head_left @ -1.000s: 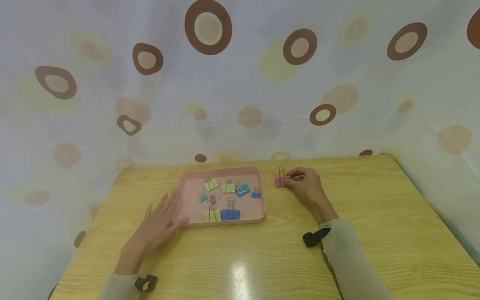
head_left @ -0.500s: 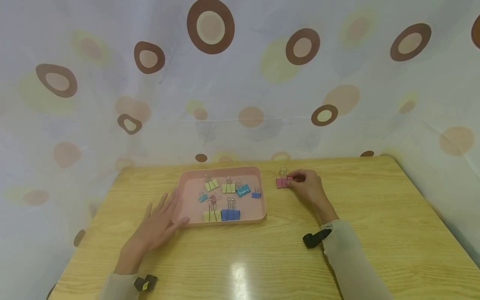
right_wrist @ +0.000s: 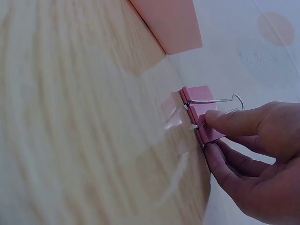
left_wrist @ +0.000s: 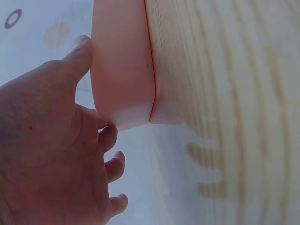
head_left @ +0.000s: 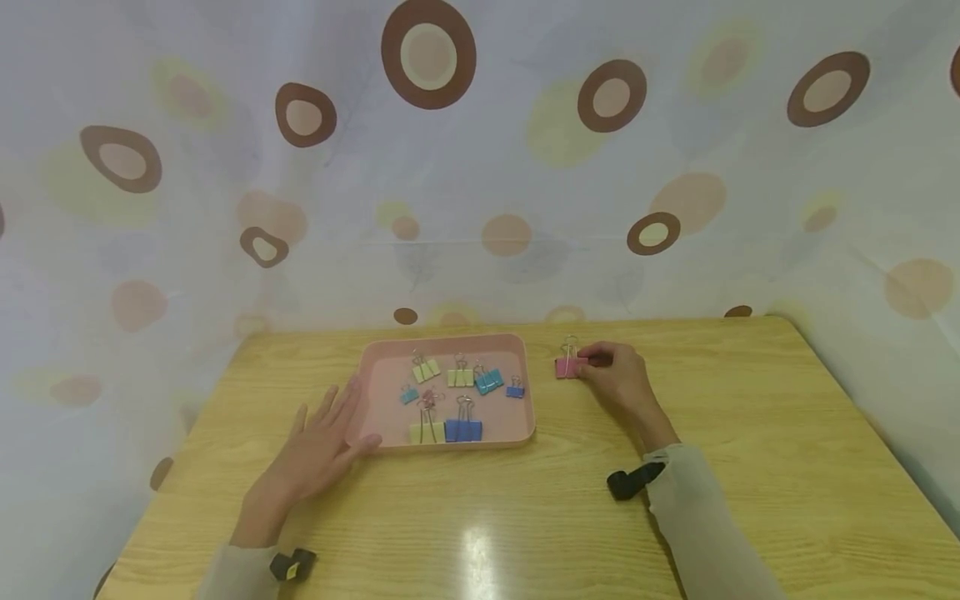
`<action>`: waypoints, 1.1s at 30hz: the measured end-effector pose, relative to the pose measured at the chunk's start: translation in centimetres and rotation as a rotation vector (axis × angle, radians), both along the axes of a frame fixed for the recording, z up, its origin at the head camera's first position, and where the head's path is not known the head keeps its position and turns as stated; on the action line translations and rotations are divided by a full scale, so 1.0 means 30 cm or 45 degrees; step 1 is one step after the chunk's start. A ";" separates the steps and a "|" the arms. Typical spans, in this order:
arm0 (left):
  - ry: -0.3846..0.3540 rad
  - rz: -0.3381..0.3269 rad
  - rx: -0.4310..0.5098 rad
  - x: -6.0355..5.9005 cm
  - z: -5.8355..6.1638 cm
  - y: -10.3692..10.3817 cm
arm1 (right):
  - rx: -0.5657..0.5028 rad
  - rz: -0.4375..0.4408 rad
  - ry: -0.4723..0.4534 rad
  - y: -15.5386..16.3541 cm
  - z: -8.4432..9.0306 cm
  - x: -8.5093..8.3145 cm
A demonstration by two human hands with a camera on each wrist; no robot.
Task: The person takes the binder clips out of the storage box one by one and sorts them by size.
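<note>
A pink binder clip (right_wrist: 200, 112) with silver wire handles stands at the table surface, right of the tray. My right hand (head_left: 621, 379) pinches its right side between thumb and fingers. In the head view the clip's handles point up and away. My left hand (head_left: 318, 446) lies along the left end of the pink tray (head_left: 360, 408), fingers fairly straight, with thumb near the front corner. In the left wrist view, its fingertips are right at the tray's rim. Inside the tray are yellow clips (head_left: 461, 377), teal clips (head_left: 489, 382), blue clips (head_left: 463, 430) and a small pink clip (head_left: 428, 398).
The wooden table (head_left: 585, 517) extends in front of the tray and to both sides. A patterned curtain (head_left: 480, 167) hangs along the table's back and sides. Each wrist wears a small black camera, as on the right wrist camera (head_left: 633, 482).
The head view has shifted slightly, moving the scene a little to the right. The pink clip's handles have turned slightly in the right hand's pinch. The left hand stays at the tray.
</note>
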State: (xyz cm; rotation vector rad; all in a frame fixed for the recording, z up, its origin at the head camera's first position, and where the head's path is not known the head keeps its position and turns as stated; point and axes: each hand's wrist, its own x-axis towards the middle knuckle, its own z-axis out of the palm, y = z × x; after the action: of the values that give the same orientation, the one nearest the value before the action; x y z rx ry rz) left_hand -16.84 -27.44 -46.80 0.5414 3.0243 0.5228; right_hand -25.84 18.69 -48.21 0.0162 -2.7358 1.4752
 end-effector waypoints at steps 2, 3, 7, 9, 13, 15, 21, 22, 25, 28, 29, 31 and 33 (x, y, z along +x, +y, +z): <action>-0.001 0.002 0.001 0.000 0.002 0.000 | -0.060 -0.013 -0.049 0.000 0.007 0.006; -0.003 0.003 0.002 0.001 0.004 0.000 | -0.082 -0.023 -0.055 0.002 0.012 0.009; -0.004 0.003 -0.006 0.001 0.014 0.006 | -0.110 -0.035 0.045 0.016 0.041 0.020; -0.002 0.001 -0.010 0.001 0.019 0.009 | -0.067 -0.027 0.143 0.020 0.056 0.021; 0.004 0.000 -0.010 0.003 0.023 0.010 | -0.083 0.019 0.214 0.009 0.090 0.028; 0.007 0.002 -0.012 0.004 0.022 0.010 | -0.122 0.063 0.213 -0.006 0.107 0.035; -0.001 0.015 -0.017 0.009 0.016 0.006 | -0.195 0.224 0.218 -0.065 0.135 0.059; -0.001 0.016 -0.016 0.009 0.016 0.006 | -0.200 0.247 0.219 -0.074 0.136 0.062; 0.004 0.017 -0.011 0.009 0.015 0.007 | -0.234 0.308 0.221 -0.098 0.135 0.069; 0.004 0.019 -0.004 0.009 0.016 0.008 | -0.254 0.356 0.226 -0.122 0.136 0.078; 0.003 0.021 -0.002 0.009 0.015 0.007 | -0.256 0.370 0.228 -0.130 0.136 0.079; 0.003 0.024 -0.004 0.009 0.015 0.007 | -0.258 0.403 0.230 -0.149 0.138 0.086; 0.005 0.025 -0.011 0.009 0.015 0.007 | -0.264 0.441 0.224 -0.169 0.140 0.093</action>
State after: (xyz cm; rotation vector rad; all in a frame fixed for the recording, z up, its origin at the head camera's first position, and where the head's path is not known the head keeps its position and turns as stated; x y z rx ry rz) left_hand -16.56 -27.24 -46.36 0.5138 3.0368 0.5100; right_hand -23.05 13.61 -44.01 0.6104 -2.5183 1.7335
